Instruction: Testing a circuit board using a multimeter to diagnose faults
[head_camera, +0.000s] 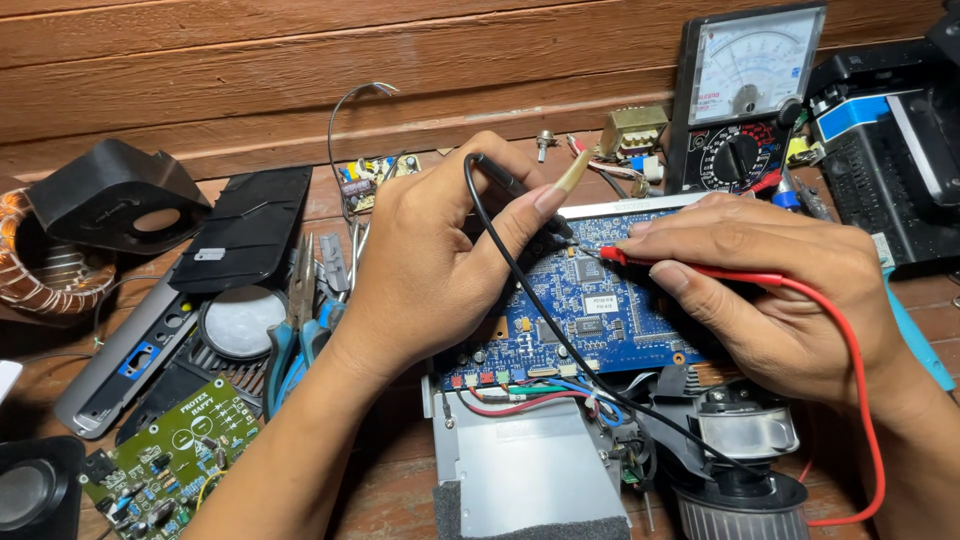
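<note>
The left hand (430, 270) pinches the black probe (515, 190) in closed fingers and the right hand (770, 290) grips the red probe (690, 268) the same way, both tips meeting on the blue circuit board (600, 320), which lies on the bench atop a grey metal chassis (520, 465). A small slip could bridge neighbouring pins (the chips sit close together) and short them. The exact contact points are too small to tell, and the hands hide part of the board, while the analog meter (750, 95) needle is hard to read.
</note>
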